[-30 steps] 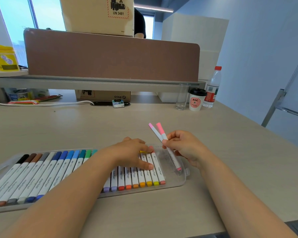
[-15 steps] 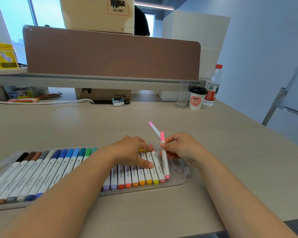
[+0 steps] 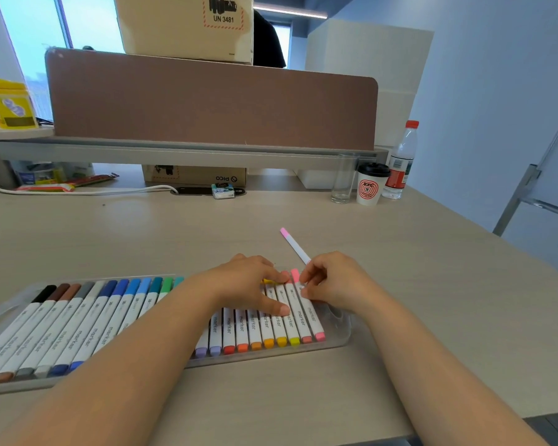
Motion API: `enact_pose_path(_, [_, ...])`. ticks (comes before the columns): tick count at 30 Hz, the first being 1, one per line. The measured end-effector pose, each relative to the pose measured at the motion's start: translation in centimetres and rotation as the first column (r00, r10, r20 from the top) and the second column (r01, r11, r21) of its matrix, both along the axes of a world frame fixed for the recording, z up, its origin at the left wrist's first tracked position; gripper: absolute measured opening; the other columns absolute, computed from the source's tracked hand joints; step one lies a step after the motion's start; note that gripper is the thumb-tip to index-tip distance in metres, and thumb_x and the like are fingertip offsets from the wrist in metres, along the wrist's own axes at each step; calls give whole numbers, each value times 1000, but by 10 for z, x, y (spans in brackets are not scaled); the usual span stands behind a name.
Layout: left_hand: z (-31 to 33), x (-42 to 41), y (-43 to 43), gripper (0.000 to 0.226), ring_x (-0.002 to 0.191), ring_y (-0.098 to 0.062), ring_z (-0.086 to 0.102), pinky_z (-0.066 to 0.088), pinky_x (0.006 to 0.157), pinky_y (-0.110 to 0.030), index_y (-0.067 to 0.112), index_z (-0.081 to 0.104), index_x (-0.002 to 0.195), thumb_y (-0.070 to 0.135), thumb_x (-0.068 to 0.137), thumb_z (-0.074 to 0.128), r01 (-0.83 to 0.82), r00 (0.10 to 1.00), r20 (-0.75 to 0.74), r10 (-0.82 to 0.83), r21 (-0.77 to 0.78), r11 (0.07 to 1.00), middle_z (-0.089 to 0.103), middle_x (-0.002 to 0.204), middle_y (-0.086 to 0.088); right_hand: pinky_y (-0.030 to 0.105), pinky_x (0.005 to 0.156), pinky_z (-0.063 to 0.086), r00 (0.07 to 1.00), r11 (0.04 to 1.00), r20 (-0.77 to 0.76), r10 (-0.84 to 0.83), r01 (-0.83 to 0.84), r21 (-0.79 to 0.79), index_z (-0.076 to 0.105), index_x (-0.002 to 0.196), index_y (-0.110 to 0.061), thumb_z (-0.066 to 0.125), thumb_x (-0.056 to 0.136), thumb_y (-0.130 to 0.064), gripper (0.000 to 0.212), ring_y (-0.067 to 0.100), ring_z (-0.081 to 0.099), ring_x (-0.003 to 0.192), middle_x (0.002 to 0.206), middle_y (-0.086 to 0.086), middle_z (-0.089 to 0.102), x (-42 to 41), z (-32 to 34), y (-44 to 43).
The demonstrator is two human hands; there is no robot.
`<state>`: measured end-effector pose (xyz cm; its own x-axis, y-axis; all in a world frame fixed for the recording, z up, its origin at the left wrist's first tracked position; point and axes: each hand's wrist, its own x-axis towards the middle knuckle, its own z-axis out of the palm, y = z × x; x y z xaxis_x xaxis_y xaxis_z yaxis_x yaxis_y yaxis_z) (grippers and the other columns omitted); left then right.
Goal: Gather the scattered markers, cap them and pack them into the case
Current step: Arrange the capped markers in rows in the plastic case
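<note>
A clear plastic marker case (image 3: 342, 329) lies on the desk, filled with a row of white capped markers from black and brown at the left to orange, yellow and pink at the right. My left hand (image 3: 248, 288) rests flat on the markers in the middle of the row. My right hand (image 3: 332, 281) holds a light pink marker (image 3: 293, 244) that sticks up and away from the case. Its fingers also touch a darker pink marker (image 3: 310, 313), which lies at the right end of the row.
At the back right stand an empty glass (image 3: 343, 180), a paper coffee cup (image 3: 369, 185) and a water bottle (image 3: 400, 162). A brown desk divider (image 3: 207, 101) spans the back, with a white cable (image 3: 78, 190) and a small box (image 3: 223, 190) beneath it.
The darker pink marker has gone from my right hand down into the right end of the row. The light pink marker stays in my right hand. My left hand has not moved.
</note>
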<state>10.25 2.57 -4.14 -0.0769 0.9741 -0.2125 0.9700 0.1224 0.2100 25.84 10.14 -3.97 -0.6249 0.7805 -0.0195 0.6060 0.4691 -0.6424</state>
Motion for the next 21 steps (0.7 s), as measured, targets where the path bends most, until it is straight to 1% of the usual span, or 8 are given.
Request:
enact_pose_path(2, [0,0,0,68,136,-21,20,24,111,-41,39,32,141,58,80,56,0,1000,-4,0,2,1000,25,150,6,33,73,57,1000,1000,23,-7,6,8,62,75,-21,70,79,-7,17,21,66,80,81,2,65,-1,0,0])
enact_pose_path(5, [-1,0,0,68,136,-21,21,25,110,-41,39,32,141,58,81,56,1,1000,-12,-1,0,1000,25,150,6,29,69,53,997,999,72,-7,4,33,59,75,-22,72,79,-13,16,19,63,74,76,-2,61,0,-1,2])
enact_pose_path(8, [0,0,1,68,136,-21,21,25,110,-41,39,32,141,58,81,56,1,1000,-5,-1,2,1000,25,150,6,21,58,43,987,999,158,-2,-5,45,54,72,-20,73,80,-25,20,10,53,60,66,-5,54,3,0,6])
enact_pose_path(11, [0,-1,1,69,136,-21,22,25,109,-40,39,32,141,59,80,57,6,1000,-3,-6,2,1000,27,149,6,18,53,38,982,1000,190,26,-27,3,54,71,-17,73,79,-30,24,6,47,56,64,-9,51,7,2,9])
enact_pose_path(14, [-1,-1,1,69,135,-21,22,25,109,-40,39,33,141,59,80,57,6,1000,2,-6,7,1000,27,149,6,18,52,38,983,1000,183,30,-30,0,53,70,-16,75,77,-29,26,5,46,56,63,-15,45,6,3,11])
enact_pose_path(17, [-1,0,2,69,135,-21,22,26,110,-40,38,33,141,59,79,58,5,1000,7,-5,7,1000,26,149,6,21,57,40,979,999,200,25,-30,26,53,71,-15,76,76,-29,27,4,46,57,63,-17,37,4,1,12])
enact_pose_path(19, [-1,-1,1,69,136,-21,22,26,110,-41,38,33,141,59,80,58,6,1000,6,-6,7,1000,26,149,6,22,58,41,980,999,196,23,-29,27,55,73,-15,77,75,-28,26,4,46,57,63,-17,40,4,-1,13])
enact_pose_path(21, [-1,-1,2,70,136,-21,21,26,111,-42,38,32,141,59,80,57,11,1000,3,-11,6,1000,26,149,6,22,59,43,985,1000,169,14,-17,11,57,74,-15,78,74,-27,24,6,49,58,64,-13,49,4,-2,14])
